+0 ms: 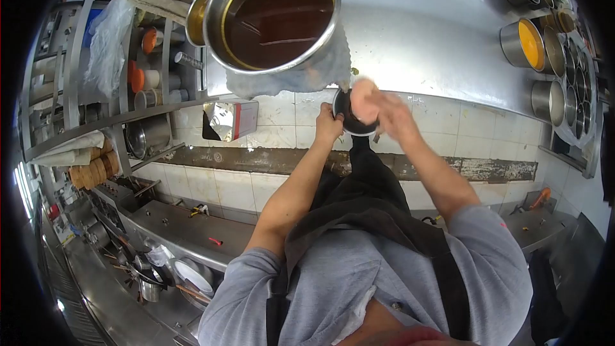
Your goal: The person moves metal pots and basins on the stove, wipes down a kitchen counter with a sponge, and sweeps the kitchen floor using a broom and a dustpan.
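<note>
Steel kitchen counter (423, 38) is gleaming across the top of the view, with one large pot (214, 32) of dark reddish-brown liquid standing on one grey cloth (275, 83). By the counter's near edge, a person with two bare hands is working over one dark bowl (359, 132). The left hand (330, 125) is gripping its rim from the left, forearm reaching nearly straight forward. The right hand (396, 118), motion-blurred, is angling inward from the right, holding one pinkish piece (364, 100) over the bowl; its exact nature is unclear. One open box (245, 120) is sitting lower left of the pot.
</note>
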### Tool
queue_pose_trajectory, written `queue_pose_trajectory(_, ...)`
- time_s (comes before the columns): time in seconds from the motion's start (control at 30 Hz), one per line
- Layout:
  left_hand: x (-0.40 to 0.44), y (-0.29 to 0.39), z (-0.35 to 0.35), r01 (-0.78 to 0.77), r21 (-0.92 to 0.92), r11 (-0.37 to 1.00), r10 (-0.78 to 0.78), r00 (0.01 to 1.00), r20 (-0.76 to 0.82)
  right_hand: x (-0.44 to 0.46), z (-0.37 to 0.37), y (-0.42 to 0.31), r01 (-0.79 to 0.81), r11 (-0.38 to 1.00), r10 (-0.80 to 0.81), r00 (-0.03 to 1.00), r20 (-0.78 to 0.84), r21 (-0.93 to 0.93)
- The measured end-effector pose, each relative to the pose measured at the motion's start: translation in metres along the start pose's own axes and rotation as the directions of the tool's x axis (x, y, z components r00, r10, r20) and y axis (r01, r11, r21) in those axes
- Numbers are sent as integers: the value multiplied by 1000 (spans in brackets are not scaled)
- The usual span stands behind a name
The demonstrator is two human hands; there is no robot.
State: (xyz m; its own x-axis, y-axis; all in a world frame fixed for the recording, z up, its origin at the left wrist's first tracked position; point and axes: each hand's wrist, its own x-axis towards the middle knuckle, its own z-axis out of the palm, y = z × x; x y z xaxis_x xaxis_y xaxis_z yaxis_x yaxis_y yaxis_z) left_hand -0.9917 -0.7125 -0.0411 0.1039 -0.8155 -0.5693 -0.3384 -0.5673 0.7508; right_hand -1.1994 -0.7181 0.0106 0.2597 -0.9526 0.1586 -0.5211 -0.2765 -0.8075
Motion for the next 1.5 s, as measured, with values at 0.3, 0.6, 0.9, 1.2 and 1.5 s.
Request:
queue_pose_trajectory(0.3, -2, -25, -17, 38, -123, 992, -40, 999, -16, 105, -31, -2, -64, 988, 16, 945, -326, -138)
queue_pose_trajectory(0.6, -5, -34, -34, 26, -137, 990, -25, 1000, 5, 3, 15, -38, 58, 998, -58, 998, 15, 21)
queue_pose_trajectory(0.9, 1, -42, -14, 20, -39, 999, -15, 993, 120, 8, -39, -1, 92, 892, -195, 962, -193, -442)
queue_pose_trajectory(1.2, -3, -45, -20, 18, 73, 997, -34, 972, 231, -157, -234, 153, -462, 660, 670, 4, -742, 593)
queue_pose_trajectory(1.5, -5, -40, -29, 53, 174, 983, -78, 987, 142, -108, 29, 242, 192, 128, 903, 383, -194, 973)
